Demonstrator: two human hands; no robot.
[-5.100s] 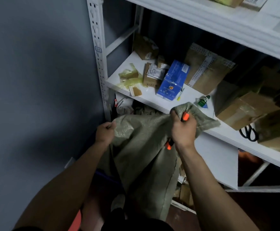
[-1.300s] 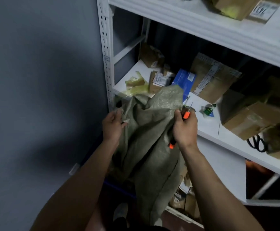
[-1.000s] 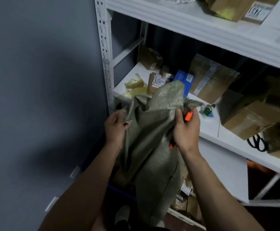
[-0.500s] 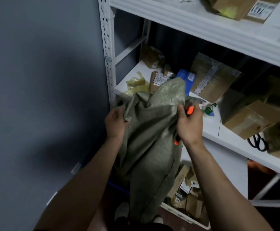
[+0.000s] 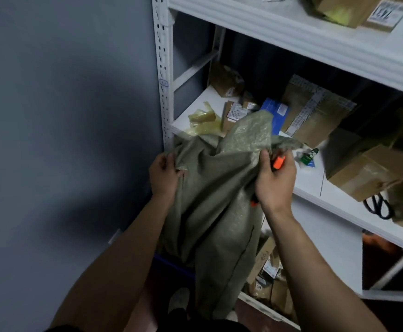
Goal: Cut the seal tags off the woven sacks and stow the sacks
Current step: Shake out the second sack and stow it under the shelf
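Note:
A grey-green woven sack (image 5: 216, 200) hangs in front of the white shelf unit, its top bunched up over the shelf edge. My left hand (image 5: 164, 174) grips the sack's left edge. My right hand (image 5: 276, 180) grips the sack's right side together with an orange-handled cutter (image 5: 279, 162), whose tip shows above my fingers and whose butt shows below my palm. A green seal tag (image 5: 308, 157) lies on the shelf just right of my right hand.
The white shelf (image 5: 313, 185) carries a blue box (image 5: 276, 115), brown cartons (image 5: 368, 171), yellow tape scraps (image 5: 201, 118) and black scissors (image 5: 378, 206). Below it stands a tray of small cardboard parcels (image 5: 267, 271). A grey wall (image 5: 63, 140) is on the left.
Both hands have gathered the sack upward and closer together, so its top now rises in a fold over the shelf edge. Grips are unchanged.

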